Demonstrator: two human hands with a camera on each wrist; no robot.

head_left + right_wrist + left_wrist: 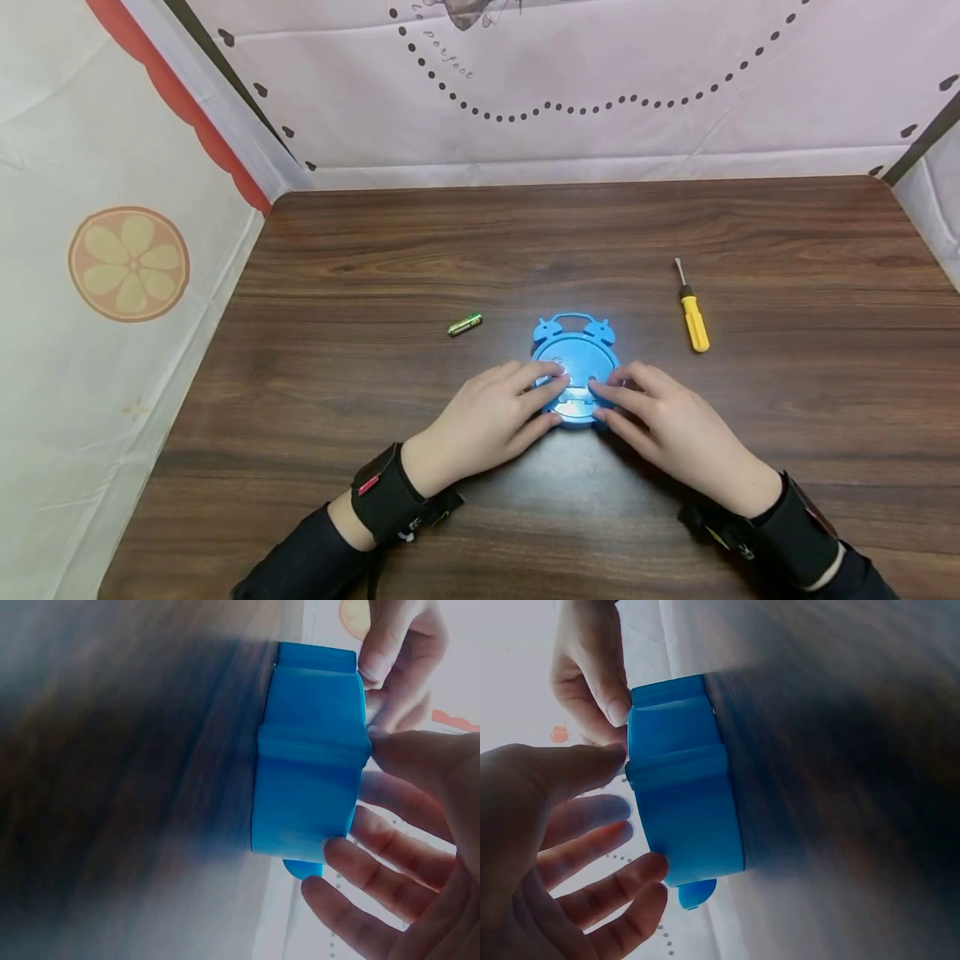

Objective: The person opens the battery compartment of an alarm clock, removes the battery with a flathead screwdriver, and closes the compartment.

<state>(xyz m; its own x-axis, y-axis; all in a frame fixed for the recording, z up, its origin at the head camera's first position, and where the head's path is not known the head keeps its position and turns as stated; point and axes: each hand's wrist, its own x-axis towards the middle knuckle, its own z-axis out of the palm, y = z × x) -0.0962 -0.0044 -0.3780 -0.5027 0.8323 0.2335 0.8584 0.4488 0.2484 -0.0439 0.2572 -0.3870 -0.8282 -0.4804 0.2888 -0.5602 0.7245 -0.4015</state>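
A blue alarm clock [577, 354] with two bells and a top handle lies on its front, its back facing up. My left hand [498, 412] is at its left side, with fingertips touching the back and the lower left edge. From the other side my right hand [663, 429] touches the back near a small panel [577, 403] low on the clock. Both wrist views show the blue side of the clock, with thumbs at the rim and the other fingers loosely extended. The fingers partly cover the back; whether anything small lies under them is hidden.
Left of the clock lies a green battery [465, 324]. A yellow-handled screwdriver [693, 317] lies to the right, tip pointing away. The brown wooden table [360, 258] meets printed white cloth [600, 50] at the back and sides.
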